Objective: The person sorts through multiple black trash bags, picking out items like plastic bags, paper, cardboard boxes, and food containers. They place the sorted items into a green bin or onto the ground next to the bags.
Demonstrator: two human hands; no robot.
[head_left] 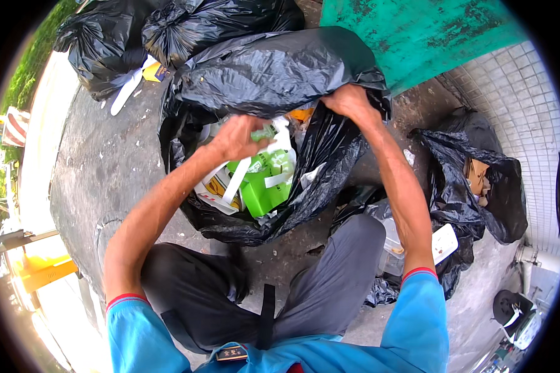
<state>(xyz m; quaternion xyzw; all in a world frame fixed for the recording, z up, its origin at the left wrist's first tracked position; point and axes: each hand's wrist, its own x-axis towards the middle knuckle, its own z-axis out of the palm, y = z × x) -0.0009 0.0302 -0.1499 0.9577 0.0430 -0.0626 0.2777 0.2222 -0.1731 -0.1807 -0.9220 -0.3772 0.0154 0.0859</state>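
Observation:
A large black garbage bag (255, 71) lies open in front of me, its upper side bulging beyond the mouth. My right hand (348, 101) is closed on the bag's rim at the right of the opening, its fingertips hidden by the plastic. Over the rubbish at the mouth, my left hand (235, 138) is slightly blurred, with thumb and fingers apart around a bit of green-and-white wrapping. Below it sits a bright green box or carton (262, 193). White paper strips (237, 180) and crumpled white tissue (282, 133) lie about it, with something orange (302, 114) farther back.
More full black bags (221, 25) stand at the back left. To the right, an open black bag (479, 180) holds brown cardboard (477, 177). A white foam tray (444, 242) lies beside my right arm. A green sheet (410, 43) and a tiled wall (510, 87) border the back right.

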